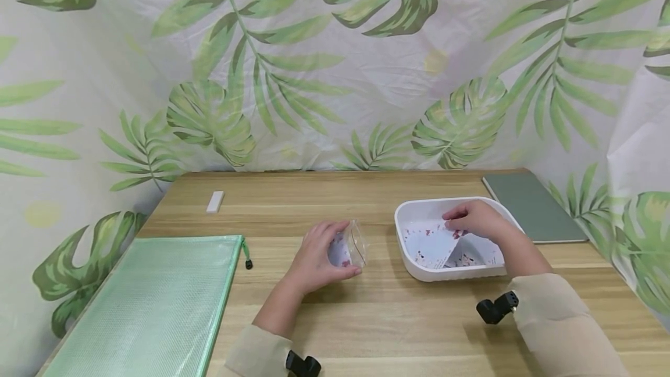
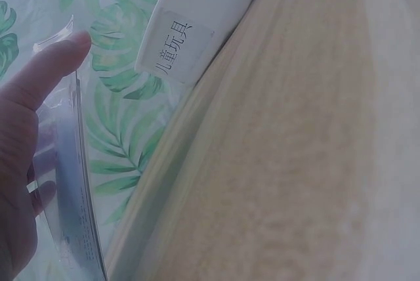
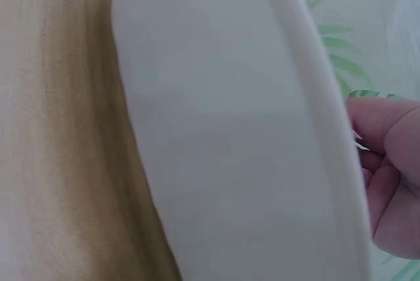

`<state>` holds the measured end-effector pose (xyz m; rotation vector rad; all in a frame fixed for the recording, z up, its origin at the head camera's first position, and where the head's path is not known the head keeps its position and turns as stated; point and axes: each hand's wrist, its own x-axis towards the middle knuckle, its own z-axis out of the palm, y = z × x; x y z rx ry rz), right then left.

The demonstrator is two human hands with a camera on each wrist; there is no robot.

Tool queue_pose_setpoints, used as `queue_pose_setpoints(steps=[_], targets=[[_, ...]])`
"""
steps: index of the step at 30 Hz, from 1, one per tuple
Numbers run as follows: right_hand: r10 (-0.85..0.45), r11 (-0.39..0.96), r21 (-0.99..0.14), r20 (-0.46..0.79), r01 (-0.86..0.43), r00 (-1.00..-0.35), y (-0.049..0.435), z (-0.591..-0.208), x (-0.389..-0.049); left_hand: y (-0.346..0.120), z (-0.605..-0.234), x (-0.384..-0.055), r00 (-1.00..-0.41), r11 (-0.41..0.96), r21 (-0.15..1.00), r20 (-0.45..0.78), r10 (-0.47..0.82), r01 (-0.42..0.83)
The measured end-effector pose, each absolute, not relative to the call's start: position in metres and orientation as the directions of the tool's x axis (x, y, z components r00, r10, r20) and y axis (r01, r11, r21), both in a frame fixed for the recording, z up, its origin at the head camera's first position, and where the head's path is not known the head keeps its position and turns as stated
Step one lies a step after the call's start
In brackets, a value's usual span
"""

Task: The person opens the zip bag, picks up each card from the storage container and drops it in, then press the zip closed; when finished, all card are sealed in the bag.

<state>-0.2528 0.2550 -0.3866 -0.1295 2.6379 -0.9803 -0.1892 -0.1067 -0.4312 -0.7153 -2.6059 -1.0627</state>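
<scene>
My left hand [image 1: 316, 260] holds a clear plastic packet [image 1: 357, 243] above the table, thumb on the near side and fingers on the far side. Printed pale sheets with small red marks show inside it. In the left wrist view the packet [image 2: 72, 189] stands on edge, thin and see-through. To the right is a white plastic basin [image 1: 445, 275]. My right hand [image 1: 478, 221] reaches over its rim and pinches the corner of a pale card [image 1: 426, 246] with red flecks and small print. Another printed card [image 1: 473, 252] lies beneath. In the right wrist view the basin wall hides the card.
A green mesh zip pouch [image 1: 152, 301] lies at the left of the wooden table [image 1: 366, 330]. Behind it is a small white block [image 1: 215, 202]. A grey-green notebook [image 1: 539, 208] lies behind the basin's right side. A leaf-patterned cloth [image 1: 377, 74] hangs behind the table.
</scene>
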Motion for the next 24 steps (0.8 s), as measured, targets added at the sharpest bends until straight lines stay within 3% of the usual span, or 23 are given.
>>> queue_pose_setpoints(steps=[10,18,24], targets=[[-0.241,0.732,-0.68,-0.304,0.033,-0.922,0.252,-0.371,-0.243,-0.107,-0.431,-0.19,-0.859,0.619,0.596,0.376,0.347,0.512],[-0.173,0.75,-0.661,-0.234,0.026,-0.957,0.253,-0.364,-0.234,-0.107,-0.43,-0.189,-0.857,0.615,0.598,0.383,0.345,0.514],[-0.098,0.675,-0.737,-0.135,0.034,-0.986,0.25,-0.35,-0.221,-0.107,-0.43,-0.188,-0.852,0.616,0.591,0.39,0.349,0.522]])
